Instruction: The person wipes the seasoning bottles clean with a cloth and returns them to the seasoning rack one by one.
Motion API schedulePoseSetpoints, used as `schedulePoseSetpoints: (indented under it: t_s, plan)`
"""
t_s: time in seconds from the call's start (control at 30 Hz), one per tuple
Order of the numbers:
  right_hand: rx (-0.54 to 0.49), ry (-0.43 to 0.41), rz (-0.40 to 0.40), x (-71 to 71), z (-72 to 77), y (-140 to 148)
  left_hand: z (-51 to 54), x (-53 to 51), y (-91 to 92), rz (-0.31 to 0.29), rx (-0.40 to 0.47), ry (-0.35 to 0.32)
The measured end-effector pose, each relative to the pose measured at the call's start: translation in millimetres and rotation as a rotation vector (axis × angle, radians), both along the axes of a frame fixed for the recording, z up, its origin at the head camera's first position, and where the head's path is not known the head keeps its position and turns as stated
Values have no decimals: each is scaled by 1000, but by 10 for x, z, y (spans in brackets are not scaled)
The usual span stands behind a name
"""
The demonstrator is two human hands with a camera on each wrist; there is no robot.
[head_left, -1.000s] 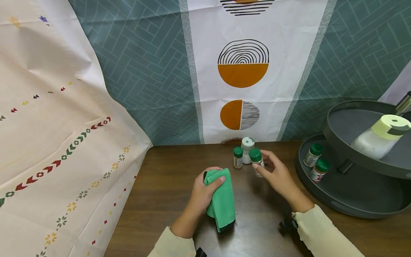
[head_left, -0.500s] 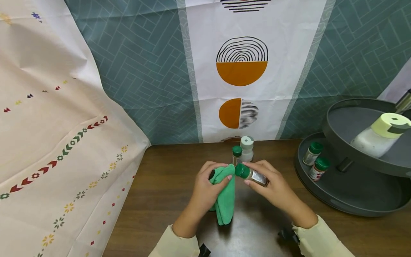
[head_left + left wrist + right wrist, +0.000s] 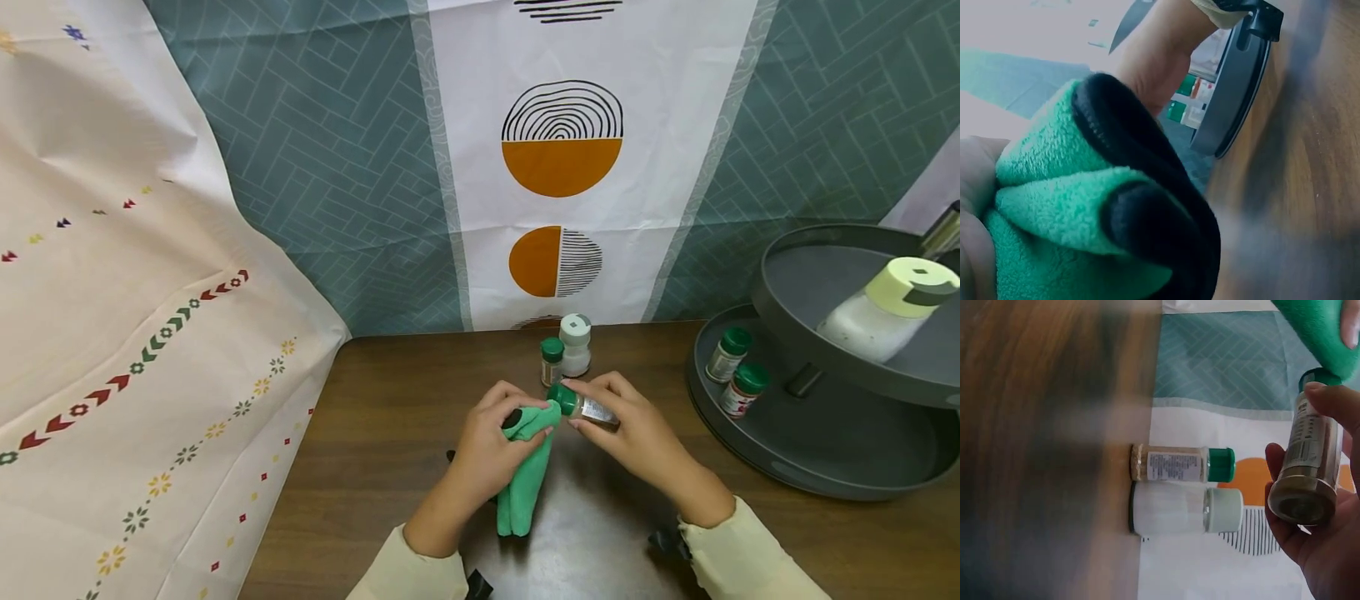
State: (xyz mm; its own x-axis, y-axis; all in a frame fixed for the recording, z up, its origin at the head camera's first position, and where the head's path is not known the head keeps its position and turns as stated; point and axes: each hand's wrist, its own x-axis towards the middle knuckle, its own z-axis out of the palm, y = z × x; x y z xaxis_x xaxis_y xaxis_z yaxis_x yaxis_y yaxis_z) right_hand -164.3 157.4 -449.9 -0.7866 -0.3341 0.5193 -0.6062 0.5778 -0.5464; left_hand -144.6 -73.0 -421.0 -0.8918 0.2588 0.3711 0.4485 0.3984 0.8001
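Note:
My left hand (image 3: 487, 442) grips a folded green cloth (image 3: 528, 475) with black edging; its upper end touches the green cap of a spice jar (image 3: 597, 412). That jar is tilted nearly on its side above the table, cap to the left, and my right hand (image 3: 637, 433) holds it by the body. In the right wrist view the jar's base (image 3: 1302, 503) faces the camera and the cloth (image 3: 1319, 331) meets its cap. Behind the hands, a second green-capped spice jar (image 3: 551, 362) stands upright beside a white-capped bottle (image 3: 575, 346).
A dark two-tier round tray (image 3: 825, 450) stands at the right. Its lower tier bears two green-capped jars, the nearer jar (image 3: 744, 390) with a red label. A white bottle (image 3: 877, 312) with a pale yellow cap leans on the upper tier. Patterned cloth hangs behind the table.
My right hand has lifted the spice jar from beside the other two containers, tilted it and brought it left to the cloth. The cloth now touches and partly covers the cap.

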Motion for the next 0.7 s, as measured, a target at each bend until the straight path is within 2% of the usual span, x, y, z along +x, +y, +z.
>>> schedulePoseSetpoints:
  t_s: [0.13, 0.3, 0.47, 0.7]
  plan:
    - [48, 48, 27, 2, -22, -10, -24, -9, 0, -45, 44, -77]
    - [65, 61, 50, 19, -5, -2, -36, -30, -13, -46, 128, -164]
    - [80, 79, 78, 18, 26, 8, -15, -55, -32, -16, 180, -184]
    - [56, 84, 124, 19, 77, 33, -12, -76, -55, 35, 151, -174]
